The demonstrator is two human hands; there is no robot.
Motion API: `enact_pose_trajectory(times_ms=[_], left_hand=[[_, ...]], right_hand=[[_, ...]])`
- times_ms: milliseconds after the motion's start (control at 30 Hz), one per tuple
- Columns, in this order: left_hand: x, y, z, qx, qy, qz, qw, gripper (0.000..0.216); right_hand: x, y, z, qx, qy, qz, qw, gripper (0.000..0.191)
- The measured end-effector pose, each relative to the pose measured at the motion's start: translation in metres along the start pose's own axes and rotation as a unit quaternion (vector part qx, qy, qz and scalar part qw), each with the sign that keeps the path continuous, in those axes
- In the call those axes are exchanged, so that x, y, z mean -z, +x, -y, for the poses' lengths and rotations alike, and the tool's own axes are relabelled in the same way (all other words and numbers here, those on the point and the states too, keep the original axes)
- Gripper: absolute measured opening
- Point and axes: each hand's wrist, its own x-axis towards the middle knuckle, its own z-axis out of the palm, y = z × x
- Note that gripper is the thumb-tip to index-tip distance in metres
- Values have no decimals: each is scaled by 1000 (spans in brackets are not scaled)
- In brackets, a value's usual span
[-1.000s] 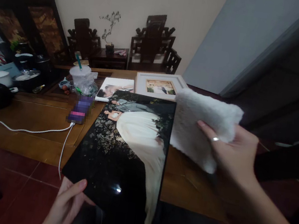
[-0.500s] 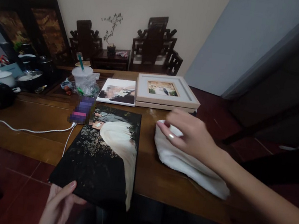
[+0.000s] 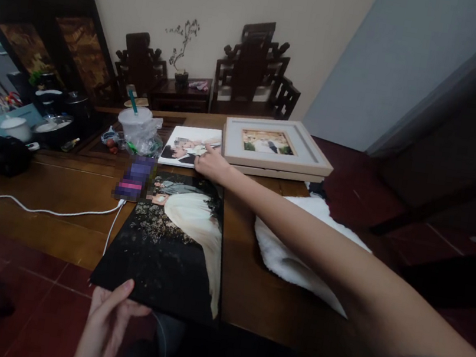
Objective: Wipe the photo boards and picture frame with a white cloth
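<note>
A dark photo panel [image 3: 154, 261], showing a figure in a long white gown, has its near edge in my left hand [image 3: 111, 309], thumb on top and fingers underneath. Its far part lies over the wooden table. My right hand [image 3: 212, 164] reaches across to a smaller white-edged photo panel [image 3: 177, 163], fingers at its near right corner, thumb and forefinger apart. Whether they press on it I cannot tell. Beneath my right forearm lies a white cloth [image 3: 279, 262], partly covered by the arm.
Right of the small panel sit stacked pale wooden frames [image 3: 276, 165], a picture in the top one. A phone [image 3: 134, 178] on a white cable [image 3: 58, 213], a plastic cup [image 3: 134, 121] with a straw, and a black camera [image 3: 0, 155] stand left on the table [image 3: 61, 191].
My right hand has left the white cloth and moved forward and left to the small photo panel. My left hand keeps its hold on the dark panel.
</note>
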Motion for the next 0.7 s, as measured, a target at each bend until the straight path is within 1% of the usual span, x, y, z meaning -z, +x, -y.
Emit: enact_pose_trajectory(times_ms=[133, 300, 367, 467, 633, 700], left_hand=[[-6, 4, -3, 0, -1, 12, 1000, 39], [-19, 12, -9, -22, -1, 31, 999, 37], [-26, 16, -14, -34, -4, 47, 998, 36], [-34, 22, -22, -53, -7, 88, 995, 31], [-47, 38, -35, -82, -3, 146, 986, 22], [-54, 45, -37, -91, -9, 157, 983, 21]], right_hand=[[0, 0, -7, 1, 3, -5, 1000, 33], [14, 2, -35, -6, 16, -13, 1000, 32], [20, 3, -48, -9, 18, -16, 1000, 31], [25, 3, -61, -6, 19, -18, 1000, 32], [26, 4, -66, 5, 19, -16, 1000, 37], [25, 5, -66, 3, 19, -21, 1000, 36]])
